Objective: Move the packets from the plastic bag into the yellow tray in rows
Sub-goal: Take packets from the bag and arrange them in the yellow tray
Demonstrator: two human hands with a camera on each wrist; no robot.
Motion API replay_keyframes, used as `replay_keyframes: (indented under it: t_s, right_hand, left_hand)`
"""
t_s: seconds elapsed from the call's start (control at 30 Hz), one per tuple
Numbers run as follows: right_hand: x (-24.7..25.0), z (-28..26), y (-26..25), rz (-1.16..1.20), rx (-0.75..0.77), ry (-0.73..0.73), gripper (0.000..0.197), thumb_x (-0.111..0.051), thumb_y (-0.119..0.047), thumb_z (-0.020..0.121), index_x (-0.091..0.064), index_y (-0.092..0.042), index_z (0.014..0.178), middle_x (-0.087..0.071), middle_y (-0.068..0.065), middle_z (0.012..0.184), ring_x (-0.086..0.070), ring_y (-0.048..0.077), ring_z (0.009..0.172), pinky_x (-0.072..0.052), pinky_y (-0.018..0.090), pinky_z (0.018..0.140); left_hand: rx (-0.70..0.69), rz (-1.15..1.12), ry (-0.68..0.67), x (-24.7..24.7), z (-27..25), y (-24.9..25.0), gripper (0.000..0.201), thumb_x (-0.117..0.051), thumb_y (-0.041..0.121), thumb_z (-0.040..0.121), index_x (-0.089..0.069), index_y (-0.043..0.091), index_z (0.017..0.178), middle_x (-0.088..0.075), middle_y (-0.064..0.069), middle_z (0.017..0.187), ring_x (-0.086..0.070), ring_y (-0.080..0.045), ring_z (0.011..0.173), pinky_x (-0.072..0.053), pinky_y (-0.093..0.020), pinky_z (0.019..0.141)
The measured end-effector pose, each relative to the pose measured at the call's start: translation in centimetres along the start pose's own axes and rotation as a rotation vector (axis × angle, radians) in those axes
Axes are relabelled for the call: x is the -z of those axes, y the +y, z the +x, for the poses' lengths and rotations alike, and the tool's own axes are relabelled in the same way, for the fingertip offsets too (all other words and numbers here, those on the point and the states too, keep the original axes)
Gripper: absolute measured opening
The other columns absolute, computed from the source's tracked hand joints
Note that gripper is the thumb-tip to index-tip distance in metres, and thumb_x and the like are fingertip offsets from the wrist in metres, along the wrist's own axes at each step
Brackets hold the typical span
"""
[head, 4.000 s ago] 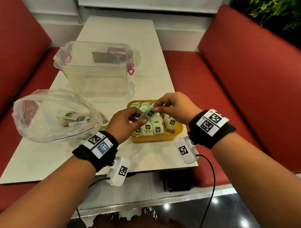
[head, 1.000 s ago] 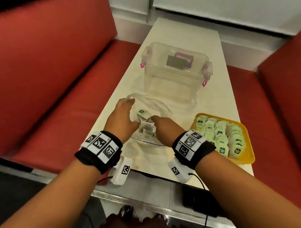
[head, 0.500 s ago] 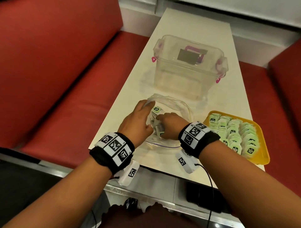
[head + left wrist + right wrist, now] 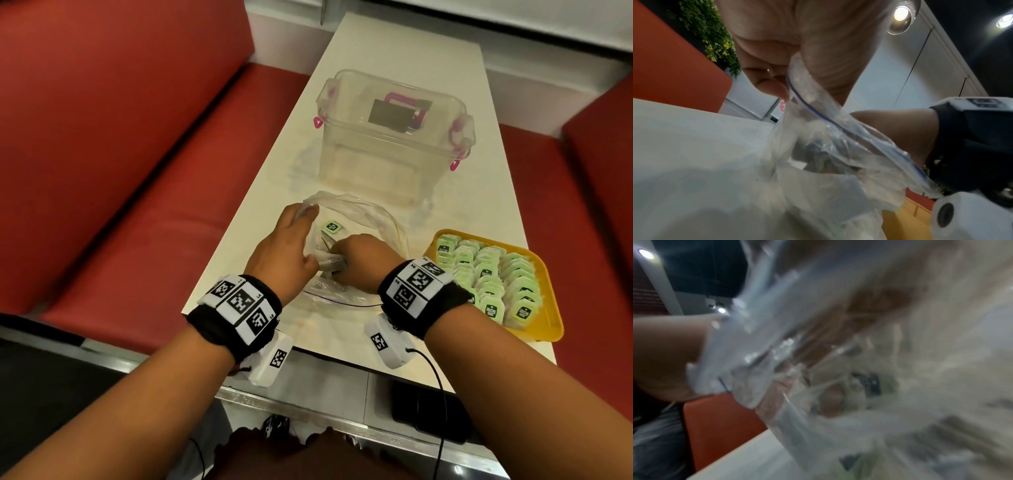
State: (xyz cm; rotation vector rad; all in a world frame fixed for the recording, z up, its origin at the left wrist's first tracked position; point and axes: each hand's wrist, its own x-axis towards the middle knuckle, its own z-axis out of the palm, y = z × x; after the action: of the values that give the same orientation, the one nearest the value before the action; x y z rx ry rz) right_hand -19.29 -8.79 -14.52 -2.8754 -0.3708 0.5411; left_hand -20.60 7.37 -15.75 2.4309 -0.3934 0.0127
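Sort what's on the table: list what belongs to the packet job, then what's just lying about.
Job: plastic bag, packets in it, yellow tray with rows of packets, left hand holding the bag's rim, right hand inside the bag.
Lying about: clear lidded box.

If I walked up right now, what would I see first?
Two hands busy in a clear plastic bag at the near table edge: the left hand holds its mouth open, the right hand reaches inside. To the right sits a yellow tray packed with green packets, and behind the bag stands a clear box.
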Motion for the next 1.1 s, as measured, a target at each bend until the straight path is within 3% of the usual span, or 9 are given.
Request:
replay_keyframes:
  t_s: [0.13, 0.27, 0.37, 0.47, 0.6, 0.7, 0.8, 0.97, 1.1]
  right_hand:
    - [2.0, -1.3, 0.1, 0.173, 0.016, 0.149, 0.013, -0.067, -0.019, 0.078, -0.058, -0.011, 0.075, -0.053, 0.0, 0.067, -0.051, 0.02, 0.07, -0.032, 0.029, 0.055]
    - [4.4, -3.1, 0.9, 0.263, 0.019, 0.271, 0.018, -0.069, -0.023, 0.079, -0.055, -0.015, 0.071, -0.051, -0.001, 0.064, -0.045, 0.016, 0.061, -0.03, 0.021, 0.051]
    - [6.1, -4.5, 2.1, 0.388, -0.003, 0.325, 0.021, -0.073, -0.024, 0.078, -0.058, -0.012, 0.072, -0.056, 0.0, 0.064, -0.05, 0.014, 0.059, -0.036, 0.024, 0.051]
    - [7.4, -5.9, 3.6, 0.561, -0.012, 0.384, 0.021, -0.077, -0.022, 0.076, -0.065, -0.006, 0.08, -0.067, 0.01, 0.072, -0.061, 0.017, 0.061, -0.047, 0.029, 0.056]
    - [8.5, -7.7, 5.3, 0.809, 0.025, 0.386, 0.035, -0.079, -0.022, 0.076, -0.063, 0.007, 0.087, -0.067, 0.024, 0.078, -0.065, 0.019, 0.062, -0.054, 0.035, 0.062]
    - [8.8, -9.2, 6.6, 0.909, 0.054, 0.312, 0.031, -0.076, -0.012, 0.079, -0.061, 0.012, 0.091, -0.065, 0.03, 0.081, -0.065, 0.025, 0.065, -0.055, 0.037, 0.063]
    - [8.5, -10.3, 8.0, 0.901, 0.017, 0.293, 0.022, -0.073, -0.006, 0.08, -0.062, 0.011, 0.089, -0.066, 0.025, 0.074, -0.063, 0.02, 0.06, -0.051, 0.028, 0.057]
    - [7.2, -11.7, 10.2, 1.039, -0.06, 0.362, 0.028, -0.077, -0.005, 0.077, -0.058, 0.008, 0.095, -0.064, 0.029, 0.082, -0.063, 0.025, 0.062, -0.053, 0.032, 0.059]
    - [6.2, -12.7, 11.2, 1.198, -0.143, 0.458, 0.039, -0.079, -0.003, 0.075, -0.054, 0.001, 0.105, -0.063, 0.025, 0.091, -0.067, 0.025, 0.063, -0.055, 0.027, 0.057]
  left_hand:
    - [0.019, 0.006, 0.055, 0.0, 0.2, 0.4, 0.071, -0.063, 0.01, 0.08, -0.036, 0.019, 0.145, -0.027, 0.005, 0.148, -0.063, -0.023, 0.082, -0.053, -0.04, 0.074]
    - [0.004, 0.037, 0.244, 0.1, 0.2, 1.3, 0.043, -0.06, 0.023, 0.089, -0.052, 0.018, 0.131, -0.032, -0.003, 0.148, -0.049, -0.029, 0.117, -0.045, -0.047, 0.094]
    - [-0.085, 0.05, 0.442, 0.7, 0.3, 3.2, 0.025, -0.054, 0.028, 0.093, -0.061, 0.018, 0.116, -0.039, -0.004, 0.143, -0.041, -0.024, 0.119, -0.037, -0.039, 0.095]
    - [-0.231, 0.029, 0.512, 0.9, 0.9, 5.9, 0.026, -0.052, 0.029, 0.095, -0.061, 0.015, 0.115, -0.046, -0.007, 0.135, -0.039, -0.019, 0.115, -0.03, -0.028, 0.094]
    - [-0.315, -0.217, 0.296, -0.2, 2.4, 9.2, 0.039, -0.044, 0.037, 0.099, -0.05, 0.012, 0.128, -0.046, -0.004, 0.131, -0.051, -0.016, 0.11, -0.046, -0.031, 0.091]
    - [-0.261, -0.482, 0.112, -1.7, 2.9, 11.8, 0.031, -0.043, 0.035, 0.101, -0.049, 0.014, 0.122, -0.06, 0.003, 0.115, -0.059, 0.0, 0.094, -0.048, -0.017, 0.077]
    - [-0.246, -0.53, 0.084, -3.4, 3.2, 13.5, 0.016, -0.045, 0.028, 0.101, -0.049, 0.016, 0.11, -0.062, 0.012, 0.094, -0.06, 0.008, 0.078, -0.043, -0.007, 0.064]
    - [-0.207, -0.514, 0.089, -6.1, 3.7, 14.8, 0.017, -0.048, 0.033, 0.1, -0.046, 0.016, 0.101, -0.061, 0.006, 0.091, -0.062, -0.011, 0.081, -0.048, -0.023, 0.065]
    - [-0.125, -0.569, 0.112, -7.3, 3.8, 16.0, 0.019, -0.05, 0.031, 0.099, -0.045, 0.013, 0.097, -0.057, 0.012, 0.081, -0.054, 0.005, 0.067, -0.039, -0.01, 0.056]
